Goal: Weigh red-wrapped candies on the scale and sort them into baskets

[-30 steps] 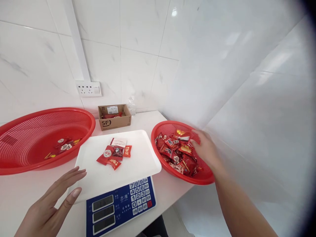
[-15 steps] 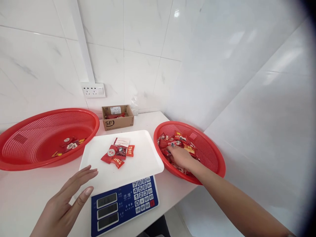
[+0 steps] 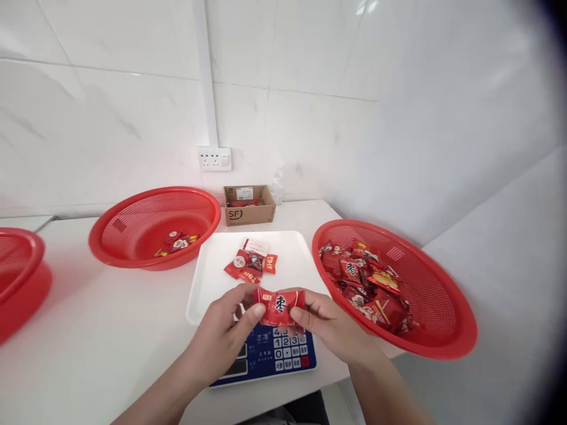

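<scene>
Between both hands, above the scale's near edge, is a red snack packet [image 3: 280, 307] with a large black character on it. My left hand [image 3: 233, 321] pinches its left end with thumb and fingers. The other end is gripped by my right hand [image 3: 321, 321]. Behind the hands, several small red packets [image 3: 254, 261] lie together on the white tray [image 3: 212, 289] of a digital scale. Its blue panel [image 3: 261, 357] shows below the hands, with its keys and displays partly covered.
At right, a red plastic basket [image 3: 452, 307] holds many packets. Another basket [image 3: 115, 254] with a few packets stands left of the scale, and part of a third basket [image 3: 26, 295] shows at the left edge. A small cardboard box [image 3: 250, 215] stands near the wall.
My right hand has come out of the right basket with a red packet and moved over the scale. My left hand has joined it and taken hold of the packet. The view has turned left.
</scene>
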`<state>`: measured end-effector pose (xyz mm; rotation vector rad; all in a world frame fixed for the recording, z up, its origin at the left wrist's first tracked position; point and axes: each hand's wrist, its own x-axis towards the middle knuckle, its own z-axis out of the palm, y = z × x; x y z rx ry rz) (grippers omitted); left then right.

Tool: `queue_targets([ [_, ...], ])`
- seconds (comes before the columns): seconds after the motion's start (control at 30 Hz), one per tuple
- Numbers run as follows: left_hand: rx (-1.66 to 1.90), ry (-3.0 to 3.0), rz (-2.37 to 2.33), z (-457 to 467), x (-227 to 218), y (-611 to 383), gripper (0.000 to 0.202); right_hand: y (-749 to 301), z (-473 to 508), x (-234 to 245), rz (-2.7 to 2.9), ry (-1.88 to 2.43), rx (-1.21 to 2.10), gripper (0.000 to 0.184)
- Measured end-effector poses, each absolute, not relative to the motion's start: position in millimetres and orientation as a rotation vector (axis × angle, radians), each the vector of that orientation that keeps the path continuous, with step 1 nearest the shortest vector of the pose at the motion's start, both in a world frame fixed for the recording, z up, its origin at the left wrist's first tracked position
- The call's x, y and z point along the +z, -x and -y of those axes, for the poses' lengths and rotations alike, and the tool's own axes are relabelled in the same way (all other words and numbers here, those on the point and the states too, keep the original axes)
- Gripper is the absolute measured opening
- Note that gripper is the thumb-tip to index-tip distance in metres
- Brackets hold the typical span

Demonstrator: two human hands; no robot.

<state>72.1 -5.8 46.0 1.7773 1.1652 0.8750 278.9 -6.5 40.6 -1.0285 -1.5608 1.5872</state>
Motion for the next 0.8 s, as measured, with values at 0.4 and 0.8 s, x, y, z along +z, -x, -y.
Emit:
queue_targets([
  [0.4,0.915,-1.7,-1.26,4,29,-76,0.034,-249,11,35,1.56,1.151,1.507,0.042],
  [0.8,0.299,-2.302,-2.183,-84,24,84,0.039,-321,8,16,1.376,1.827,0.401,0.049],
])
